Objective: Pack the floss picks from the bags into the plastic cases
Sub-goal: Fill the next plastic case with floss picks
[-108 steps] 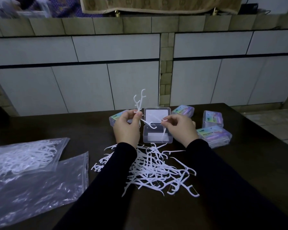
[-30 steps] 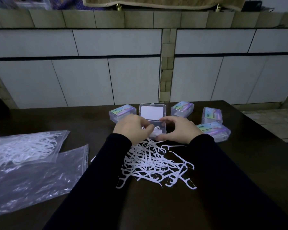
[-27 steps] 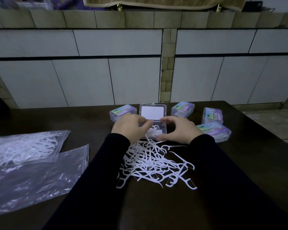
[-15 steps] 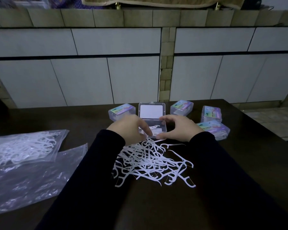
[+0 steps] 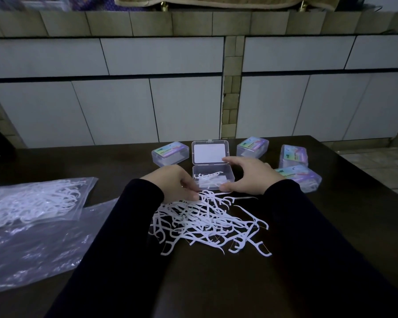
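A clear plastic case (image 5: 230, 174) stands open in the middle of the dark table, its lid (image 5: 209, 153) laid back. A few white floss picks (image 5: 207, 177) lie in its tray. My right hand (image 5: 251, 177) cups the case's right side, thumb at the front corner and forefinger at the hinge corner. My left hand (image 5: 170, 183) is just left of the case, fingers curled down onto the far edge of a loose pile of floss picks (image 5: 207, 221). Whether those fingers pinch a pick is hidden.
Closed, labelled cases stand around the open one: one to its left (image 5: 169, 153), one to its right (image 5: 252, 146), two further right (image 5: 293, 156) (image 5: 301, 177). A bag of picks (image 5: 32, 201) and a flat plastic bag (image 5: 32, 251) lie at the left. A tiled wall rises behind the table.
My left hand has drawn back from the case's tray to the edge of the loose pile. A few picks now show in the tray. My right hand has stayed on the case.
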Demonstrator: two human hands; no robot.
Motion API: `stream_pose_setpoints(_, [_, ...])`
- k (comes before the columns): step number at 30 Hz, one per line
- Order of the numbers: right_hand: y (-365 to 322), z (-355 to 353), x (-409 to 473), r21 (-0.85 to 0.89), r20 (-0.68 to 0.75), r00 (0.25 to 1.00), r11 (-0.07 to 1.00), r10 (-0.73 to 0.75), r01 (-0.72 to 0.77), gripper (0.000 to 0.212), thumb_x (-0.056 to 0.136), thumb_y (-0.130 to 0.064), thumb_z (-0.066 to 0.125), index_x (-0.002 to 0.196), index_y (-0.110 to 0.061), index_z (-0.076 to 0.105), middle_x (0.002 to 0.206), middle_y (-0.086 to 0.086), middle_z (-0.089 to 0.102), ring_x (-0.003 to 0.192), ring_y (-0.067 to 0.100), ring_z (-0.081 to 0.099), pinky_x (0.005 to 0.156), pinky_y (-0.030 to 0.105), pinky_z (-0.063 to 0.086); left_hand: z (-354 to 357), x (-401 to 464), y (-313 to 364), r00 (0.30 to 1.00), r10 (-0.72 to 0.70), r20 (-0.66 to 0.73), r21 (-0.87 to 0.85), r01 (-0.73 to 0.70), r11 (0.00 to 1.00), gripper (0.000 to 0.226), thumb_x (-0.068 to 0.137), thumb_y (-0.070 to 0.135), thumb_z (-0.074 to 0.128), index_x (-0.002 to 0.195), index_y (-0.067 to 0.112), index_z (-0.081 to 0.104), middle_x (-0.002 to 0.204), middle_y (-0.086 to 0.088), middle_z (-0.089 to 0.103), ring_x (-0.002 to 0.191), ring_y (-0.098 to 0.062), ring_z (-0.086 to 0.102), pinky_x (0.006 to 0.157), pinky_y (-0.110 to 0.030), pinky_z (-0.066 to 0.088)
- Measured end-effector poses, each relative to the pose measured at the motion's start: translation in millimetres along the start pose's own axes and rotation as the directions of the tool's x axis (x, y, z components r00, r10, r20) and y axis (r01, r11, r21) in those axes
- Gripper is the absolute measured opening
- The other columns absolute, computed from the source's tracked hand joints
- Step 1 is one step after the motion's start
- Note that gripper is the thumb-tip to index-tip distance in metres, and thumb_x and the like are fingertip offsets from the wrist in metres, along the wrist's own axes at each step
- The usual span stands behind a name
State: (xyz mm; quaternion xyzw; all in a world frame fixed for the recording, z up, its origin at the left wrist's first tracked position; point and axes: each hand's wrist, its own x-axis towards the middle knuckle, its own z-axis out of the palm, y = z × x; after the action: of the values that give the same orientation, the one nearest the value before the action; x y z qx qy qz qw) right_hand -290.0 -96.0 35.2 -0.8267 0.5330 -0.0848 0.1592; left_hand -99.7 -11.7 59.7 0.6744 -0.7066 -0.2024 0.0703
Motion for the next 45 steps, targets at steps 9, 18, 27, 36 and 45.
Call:
stream_pose_setpoints(9, [-39, -8, -30, -0.070, 0.035, 0.996, 0.994, -0.079, 0.081, 0.030, 0.082, -0.043, 0.071, 0.108, -0.028, 0.070, 0.105, -0.010, 0.068, 0.089, 0.004, 0.061, 0.081, 0.026, 0.054, 0, -2, -1, 0.999, -0.026, 0.030, 0.013, 0.025, 1.000, 0.038, 0.083, 0.036, 0.072, 0.119, 0.028, 0.067, 0.119, 0.010, 0.065, 0.100, -0.007, 0.056, 0.084, -0.021, 0.038])
stream_pose_setpoints(18, [-49, 5, -33, -0.205, 0.114, 0.992, 0.976, -0.053, 0.076, 0.036, 0.089, -0.039, 0.064, 0.119, -0.021, 0.068, 0.107, -0.003, 0.070, 0.092, 0.014, 0.064, 0.085, 0.032, 0.055, 2, 0, 1, 1.000, -0.001, -0.012, 0.051, 0.001, 0.999, 0.032, 0.087, 0.026, 0.068, 0.119, 0.022, 0.067, 0.099, 0.008, 0.060, 0.085, -0.005, 0.051, 0.069, -0.012, 0.036])
stream_pose_setpoints(27, [-48, 11, -28, -0.211, 0.043, 0.999, 0.977, 0.023, -0.013, 0.020, 0.088, -0.030, 0.065, 0.106, -0.022, 0.071, 0.096, -0.003, 0.068, 0.088, 0.015, 0.062, 0.086, 0.036, 0.055, 3, 3, -3, 0.997, -0.031, -0.074, 0.065, 0.035, 0.997, 0.024, 0.090, 0.024, 0.064, 0.114, 0.021, 0.069, 0.093, 0.009, 0.060, 0.081, -0.006, 0.052, 0.071, -0.016, 0.037])
stream_pose_setpoints(36, [-49, 19, -24, -0.307, 0.023, 0.999, 0.951, 0.038, -0.029, 0.026, 0.093, -0.036, 0.057, 0.115, -0.021, 0.062, 0.101, -0.002, 0.064, 0.098, 0.019, 0.059, 0.096, 0.040, 0.043, 0, 4, -12, 0.981, -0.060, -0.186, 0.026, 0.066, 0.997, 0.016, 0.090, 0.027, 0.063, 0.105, 0.026, 0.071, 0.099, 0.008, 0.064, 0.091, -0.009, 0.055, 0.069, -0.016, 0.036])
stream_pose_setpoints(45, [-45, 3, -25, -0.313, 0.049, 0.998, 0.950, 0.039, -0.021, 0.023, 0.098, -0.032, 0.049, 0.117, -0.021, 0.058, 0.107, -0.001, 0.062, 0.103, 0.019, 0.055, 0.100, 0.046, 0.037, 0, 4, -11, 0.914, -0.015, -0.405, -0.136, -0.044, 0.990, 0.012, 0.091, 0.030, 0.064, 0.099, 0.027, 0.072, 0.092, 0.006, 0.063, 0.074, -0.003, 0.050, 0.056, -0.012, 0.033])
